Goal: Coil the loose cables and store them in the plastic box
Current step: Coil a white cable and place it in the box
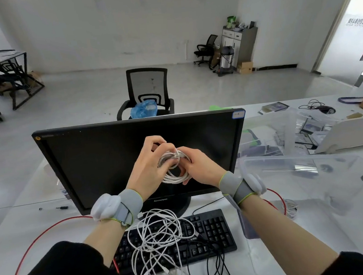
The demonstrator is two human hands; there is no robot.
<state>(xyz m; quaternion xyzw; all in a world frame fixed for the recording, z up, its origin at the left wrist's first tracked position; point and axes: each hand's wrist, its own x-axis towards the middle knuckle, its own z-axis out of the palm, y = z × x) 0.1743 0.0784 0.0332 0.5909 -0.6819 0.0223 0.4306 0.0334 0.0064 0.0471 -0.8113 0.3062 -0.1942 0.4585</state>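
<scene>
Holding a small coil of white cable (pixel 174 170) at the centre of the frame, in front of the dark screen of the black flat monitor (pixel 104 160), you have both hands on it. Your left hand (pixel 150 161) has its fingers curled round the coil's left side, with the thumb and forefinger pinching the wraps at the top. Your right hand (pixel 200 168) grips the right side, fingers closed over the strands. Each wrist carries a grey band with a white pod.

Below, at lower centre, a loose tangle of white cables (pixel 156 237) lies heaped over the black computer keyboard (pixel 212 232), with a thin black cable (pixel 208 263) looping beside it on the white tabletop (pixel 313 224). A red wire (pixel 32 242) arcs across the lower left.

At the right of the frame, the clear plastic storage box (pixel 309 170) sits on the tabletop just beside your right wrist. A black mesh office chair (pixel 148 90) stands behind the monitor, upper centre.
</scene>
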